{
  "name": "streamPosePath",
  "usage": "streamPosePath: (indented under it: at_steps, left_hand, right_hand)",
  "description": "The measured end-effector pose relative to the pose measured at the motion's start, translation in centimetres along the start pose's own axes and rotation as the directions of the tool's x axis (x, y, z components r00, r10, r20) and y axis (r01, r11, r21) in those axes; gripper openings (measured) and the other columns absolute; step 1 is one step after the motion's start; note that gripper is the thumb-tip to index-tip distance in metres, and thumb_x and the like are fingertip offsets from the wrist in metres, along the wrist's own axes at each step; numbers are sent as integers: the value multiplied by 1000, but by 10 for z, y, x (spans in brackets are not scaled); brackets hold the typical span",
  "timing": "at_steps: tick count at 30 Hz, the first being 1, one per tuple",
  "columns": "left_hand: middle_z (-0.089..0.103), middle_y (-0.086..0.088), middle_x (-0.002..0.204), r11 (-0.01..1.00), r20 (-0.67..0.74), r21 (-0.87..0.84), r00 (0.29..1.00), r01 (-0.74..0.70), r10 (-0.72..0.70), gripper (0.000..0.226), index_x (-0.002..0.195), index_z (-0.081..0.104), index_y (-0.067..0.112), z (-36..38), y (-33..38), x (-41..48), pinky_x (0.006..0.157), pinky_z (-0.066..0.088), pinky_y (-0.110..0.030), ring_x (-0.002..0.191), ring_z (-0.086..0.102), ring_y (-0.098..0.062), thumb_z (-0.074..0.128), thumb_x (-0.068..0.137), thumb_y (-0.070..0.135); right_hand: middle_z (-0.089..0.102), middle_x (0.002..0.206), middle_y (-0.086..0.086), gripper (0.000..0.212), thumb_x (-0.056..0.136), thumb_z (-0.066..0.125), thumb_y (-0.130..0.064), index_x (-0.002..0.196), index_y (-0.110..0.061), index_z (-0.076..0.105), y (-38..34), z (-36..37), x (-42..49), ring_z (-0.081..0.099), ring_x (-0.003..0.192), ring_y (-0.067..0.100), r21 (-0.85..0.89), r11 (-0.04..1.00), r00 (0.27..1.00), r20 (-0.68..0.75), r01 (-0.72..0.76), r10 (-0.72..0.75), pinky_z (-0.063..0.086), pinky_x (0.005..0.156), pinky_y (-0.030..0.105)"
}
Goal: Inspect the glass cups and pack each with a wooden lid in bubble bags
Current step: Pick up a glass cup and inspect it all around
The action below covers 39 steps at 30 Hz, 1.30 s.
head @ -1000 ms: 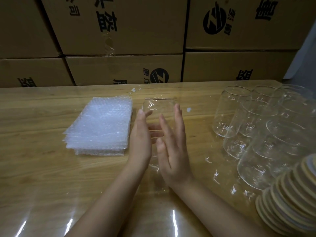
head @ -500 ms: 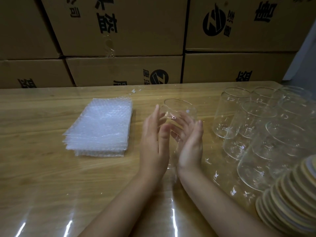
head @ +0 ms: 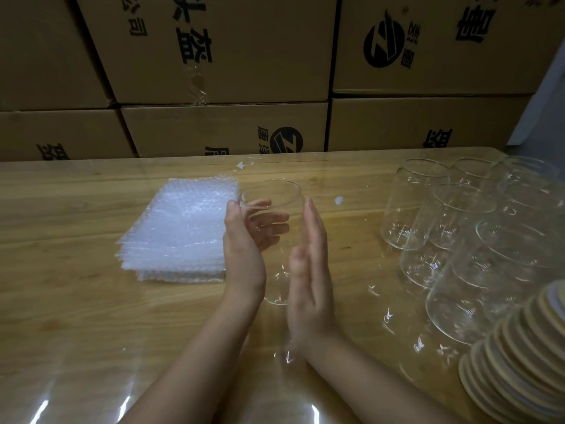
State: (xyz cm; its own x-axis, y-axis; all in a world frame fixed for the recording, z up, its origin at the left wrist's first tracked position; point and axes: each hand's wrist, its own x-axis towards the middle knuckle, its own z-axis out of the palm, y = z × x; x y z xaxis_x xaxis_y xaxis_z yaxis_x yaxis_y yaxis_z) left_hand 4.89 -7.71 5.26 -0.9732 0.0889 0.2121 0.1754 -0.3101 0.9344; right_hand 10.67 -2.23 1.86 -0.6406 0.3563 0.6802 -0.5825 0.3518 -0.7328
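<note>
Between my two hands a clear glass cup (head: 279, 270) is tilted above the wooden table (head: 70, 301), its rim pointing away from me. My left hand (head: 244, 249) holds its left side, thumb at the rim and fingers showing through the glass. My right hand (head: 312, 270) presses flat against the cup's right side with straight fingers. A stack of bubble bags (head: 180, 231) lies just left of my left hand. Several more glass cups (head: 458, 234) stand at the right, and a leaning stack of round wooden lids (head: 519, 356) sits at the lower right.
Stacked cardboard boxes (head: 223, 130) form a wall along the table's far edge. A glossy transparent sheet covers the tabletop. Small white scraps (head: 338, 199) lie beyond the held cup.
The cup has turned between my palms and shifted back left. My left fingers have wrapped behind the glass, and my right hand has straightened flat against its side.
</note>
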Motion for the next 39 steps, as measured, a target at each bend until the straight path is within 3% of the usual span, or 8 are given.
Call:
streamPosePath:
  at_steps: [8,13,19,23,28,32,35,39]
  left_hand:
    - [73,-7,86,979,125,69,975,-194,184,63,94,70,14,12,-10,-16,71,51,-33,84,68,-25,30,83,61]
    - [72,-12,88,958,106,-27,952,-286,287,53,95,70,18,6,-8,-17,79,51,-44,88,67,-32,38,84,58]
    - [73,-8,91,933,164,-121,920,-338,355,52,99,67,11,2,-3,-19,83,50,-42,93,67,-31,38,86,52]
    - [71,-14,88,927,216,-188,907,-324,361,69,101,63,2,7,18,-19,83,50,-44,90,66,-36,57,74,65]
    - [74,6,86,897,211,-186,875,-402,436,65,96,66,8,3,30,-16,79,51,-25,86,68,-12,55,74,69]
    - [68,33,87,900,301,-103,849,-424,435,34,113,55,-2,0,13,-20,73,46,-3,87,63,13,39,93,20]
    - [69,24,99,867,322,-84,810,-492,491,40,98,63,11,1,7,-19,81,47,-12,96,63,3,27,83,9]
    - [69,26,97,849,234,-76,818,-523,525,34,102,59,17,7,5,-21,82,45,-10,95,63,5,29,87,19]
  right_hand:
    - [69,116,1,54,89,24,-52,117,-24,61,-7,-33,44,59,117,15,467,745,870,130,-477,475,42,98,30]
    - [67,119,1,48,99,27,-41,108,-18,69,-8,-30,45,58,118,19,485,617,773,239,-620,588,43,104,35]
    - [65,97,15,29,95,44,-20,108,-1,62,0,-34,48,66,83,24,435,412,573,352,-800,741,54,75,34]
    - [72,76,10,49,94,40,-40,90,-1,69,0,-33,40,69,61,18,450,176,426,546,-876,721,55,51,25]
    - [72,79,13,63,96,33,-51,98,3,66,4,-32,40,71,66,20,390,285,468,537,-876,702,56,55,27]
    - [69,63,7,48,103,29,-32,92,1,62,6,-32,38,67,58,16,406,414,563,384,-815,732,53,63,29]
    - [70,82,18,26,98,45,-15,89,2,63,8,-30,38,68,75,27,506,437,602,221,-744,767,53,84,44]
    - [69,92,17,22,74,66,-15,89,1,68,10,-30,38,69,84,24,676,315,620,268,-666,737,54,85,34]
